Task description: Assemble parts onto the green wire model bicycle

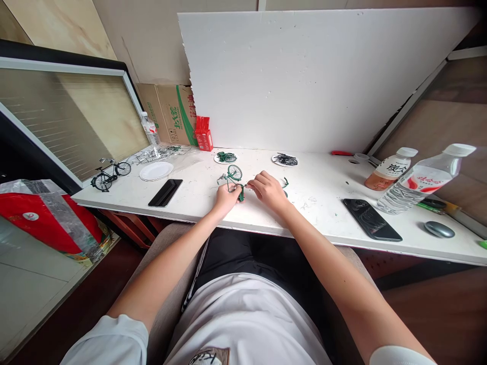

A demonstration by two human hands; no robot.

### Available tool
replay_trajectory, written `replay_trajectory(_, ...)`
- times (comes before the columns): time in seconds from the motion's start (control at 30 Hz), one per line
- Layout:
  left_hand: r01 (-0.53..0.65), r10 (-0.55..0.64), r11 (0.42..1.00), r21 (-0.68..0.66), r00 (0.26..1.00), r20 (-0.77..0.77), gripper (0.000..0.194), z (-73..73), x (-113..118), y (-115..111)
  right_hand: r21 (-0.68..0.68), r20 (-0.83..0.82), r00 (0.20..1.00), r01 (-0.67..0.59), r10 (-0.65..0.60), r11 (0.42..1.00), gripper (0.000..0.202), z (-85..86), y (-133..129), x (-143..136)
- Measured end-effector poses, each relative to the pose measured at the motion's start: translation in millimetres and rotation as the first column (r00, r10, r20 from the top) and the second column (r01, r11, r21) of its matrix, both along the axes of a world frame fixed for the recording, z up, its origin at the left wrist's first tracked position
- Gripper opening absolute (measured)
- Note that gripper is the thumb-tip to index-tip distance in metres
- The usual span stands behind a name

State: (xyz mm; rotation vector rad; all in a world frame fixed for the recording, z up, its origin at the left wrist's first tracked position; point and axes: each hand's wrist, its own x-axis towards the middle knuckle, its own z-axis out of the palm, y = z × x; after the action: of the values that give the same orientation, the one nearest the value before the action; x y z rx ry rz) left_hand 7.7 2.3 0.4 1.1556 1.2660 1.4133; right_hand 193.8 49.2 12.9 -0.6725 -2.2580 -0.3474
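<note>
Just above the table's front part, my left hand (227, 196) is closed around the frame of a small green model bicycle (235, 173). One spoked wheel of the model points away from me. My right hand (267, 188) is beside it on the right, thumb and fingertips pinched close to the model's near end. What sits in that pinch is too small to make out. Small curved green parts (285, 182) lie on the table just past my right hand, partly hidden by it.
Two white plates hold green parts (227, 157) and black parts (286, 160). A finished black model bicycle (110, 174) stands at the left, near a bare plate (156, 171) and a phone (166, 192). Another phone (371, 219), bottles (422, 180) and a mouse (439, 229) lie right.
</note>
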Motion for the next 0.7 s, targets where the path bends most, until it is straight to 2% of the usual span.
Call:
replay_trajectory(0.17,-0.005,0.005,1.000,-0.005,1.000,0.004,0.015,-0.3,0.4,1.0,0.001,-0.010,0.999,0.046,-0.046,0.999,0.033,0.0,-1.8,-0.8)
replay_trajectory(0.47,0.014,-0.014,1.000,0.014,1.000,-0.002,0.017,-0.3,-0.1,0.4,-0.032,-0.023,0.999,0.025,-0.025,0.999,0.029,-1.3,-1.4,2.8)
replay_trajectory(0.7,0.020,-0.020,1.000,0.005,1.000,-0.016,0.017,-1.8,-1.2,2.0,-0.027,-0.037,0.999,0.031,-0.032,0.999,0.033,-4.9,1.3,2.2)
